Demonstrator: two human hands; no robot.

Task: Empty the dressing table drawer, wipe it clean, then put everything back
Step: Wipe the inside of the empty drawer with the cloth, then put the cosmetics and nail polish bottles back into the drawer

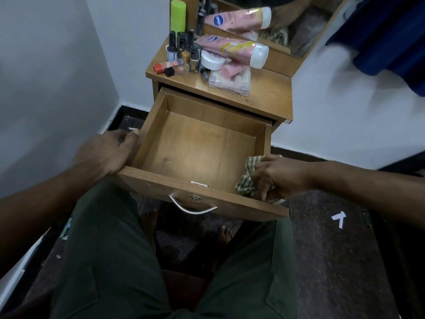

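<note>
The brown wooden drawer (197,143) stands pulled far out of the wooden dressing table (259,93), over the person's lap, and its bare floor holds only a crumpled green-and-cream striped cloth (247,180) in the corner at 4 o'clock. A curved silver handle (190,207) hangs on the drawer's front panel at 6 o'clock.

On the table top, at 12 o'clock from the drawer, the emptied things lie crowded: a pink lotion tube with a white cap (234,50) on its side, a round white jar (212,61), several dark-capped nail polish bottles (181,48) standing upright, a tall lime-green can (178,16), a red-capped tube (165,66) and a clear plastic case (230,82).

The right hand (276,178) has its fingers curled around the cloth, gripping it against the drawer's right wall and front corner. The left hand (105,153) rests on the drawer's left front corner at 9 o'clock, its fingers lying fairly straight along the outside of the left wall.
</note>
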